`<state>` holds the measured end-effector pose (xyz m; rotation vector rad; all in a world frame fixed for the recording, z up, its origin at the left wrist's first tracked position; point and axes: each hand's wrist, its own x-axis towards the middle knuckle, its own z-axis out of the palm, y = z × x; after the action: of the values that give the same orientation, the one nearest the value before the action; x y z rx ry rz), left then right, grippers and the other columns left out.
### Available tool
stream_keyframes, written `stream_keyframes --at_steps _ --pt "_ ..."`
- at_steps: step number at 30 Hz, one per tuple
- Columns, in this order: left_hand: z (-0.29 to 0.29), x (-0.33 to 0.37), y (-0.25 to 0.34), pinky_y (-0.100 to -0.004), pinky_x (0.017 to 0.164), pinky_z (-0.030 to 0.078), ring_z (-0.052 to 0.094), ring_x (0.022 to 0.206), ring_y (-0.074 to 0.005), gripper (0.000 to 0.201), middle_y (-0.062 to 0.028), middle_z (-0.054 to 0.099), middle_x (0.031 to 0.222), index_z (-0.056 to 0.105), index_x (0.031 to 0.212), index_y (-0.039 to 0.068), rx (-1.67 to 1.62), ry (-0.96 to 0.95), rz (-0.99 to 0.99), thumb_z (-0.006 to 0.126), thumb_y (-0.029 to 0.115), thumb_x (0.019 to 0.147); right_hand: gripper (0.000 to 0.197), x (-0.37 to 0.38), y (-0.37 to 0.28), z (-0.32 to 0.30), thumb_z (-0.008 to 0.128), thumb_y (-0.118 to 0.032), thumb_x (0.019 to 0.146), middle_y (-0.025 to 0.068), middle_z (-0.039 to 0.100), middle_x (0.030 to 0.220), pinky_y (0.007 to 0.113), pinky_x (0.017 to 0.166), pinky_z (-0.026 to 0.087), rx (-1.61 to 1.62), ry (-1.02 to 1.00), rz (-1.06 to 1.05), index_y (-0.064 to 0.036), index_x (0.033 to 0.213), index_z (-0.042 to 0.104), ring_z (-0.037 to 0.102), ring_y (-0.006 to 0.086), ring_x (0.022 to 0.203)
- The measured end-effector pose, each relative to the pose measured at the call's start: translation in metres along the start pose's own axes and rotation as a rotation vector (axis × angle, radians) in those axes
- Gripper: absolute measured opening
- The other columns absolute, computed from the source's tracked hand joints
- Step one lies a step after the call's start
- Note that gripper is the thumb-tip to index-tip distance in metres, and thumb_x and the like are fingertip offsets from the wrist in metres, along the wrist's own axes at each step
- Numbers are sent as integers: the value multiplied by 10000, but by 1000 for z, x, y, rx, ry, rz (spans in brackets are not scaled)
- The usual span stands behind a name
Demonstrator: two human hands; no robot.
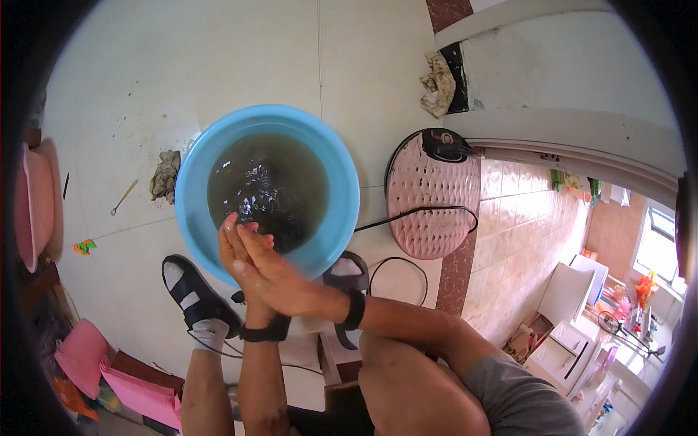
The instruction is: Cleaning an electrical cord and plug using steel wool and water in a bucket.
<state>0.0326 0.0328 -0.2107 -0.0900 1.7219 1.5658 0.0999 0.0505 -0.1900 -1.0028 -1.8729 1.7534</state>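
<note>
My left hand (pixel 231 248) and my right hand (pixel 275 280) are pressed against each other over the near side of a light blue basin (pixel 195 168). The right hand lies across the left, and the fingers of both are stretched out toward the basin. No object shows between them, though the palms are hidden. Dark, murky water (pixel 291 171) with bright reflections fills the bottom of the basin. Each wrist wears a black band. Against the basin's left side lies a crumpled grey cloth (pixel 166 176).
My sandaled feet flank the basin's near side. Right of it sits an oval pink bumpy board (pixel 430 190) with a black cord (pixel 422 211) across it. A dirty rag (pixel 438 86) lies farther back. On the left are a small stick (pixel 125 196), a green-orange toy (pixel 85 247) and pink seats (pixel 81 357).
</note>
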Motion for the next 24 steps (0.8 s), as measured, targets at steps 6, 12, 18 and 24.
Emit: stream_keyframes --at_steps 6,12,18,24 --pt "-9 -2 -17 -286 748 517 626 894 -143 302 -106 643 1047 542 1237 20 351 -213 219 468 240 1043 157 24 20 6 460 -109 988 159 436 824 358 721 394 1 279 -3 -6 877 416 474 269 765" --pt "12 -9 -3 -334 961 472 598 1078 -200 347 -158 620 1180 504 1323 -8 237 -269 294 508 83 988 308 33 26 -31 480 -334 1024 109 634 1130 335 873 451 840 -54 682 -66 1139 580 591 214 1027" --pt "-18 9 23 -412 930 504 617 983 -238 205 -127 638 1031 601 1089 33 -626 -427 -338 563 190 964 363 14 12 -23 472 -292 1035 74 570 1310 333 1056 407 1692 -147 712 -64 1313 524 526 200 1243" --pt "-44 25 -42 -417 778 534 620 816 -214 246 -73 630 892 583 927 102 -715 -261 -457 583 342 977 406 -6 31 -5 454 -208 1033 165 554 1334 314 1058 384 311 -129 231 55 1339 497 505 240 1265"
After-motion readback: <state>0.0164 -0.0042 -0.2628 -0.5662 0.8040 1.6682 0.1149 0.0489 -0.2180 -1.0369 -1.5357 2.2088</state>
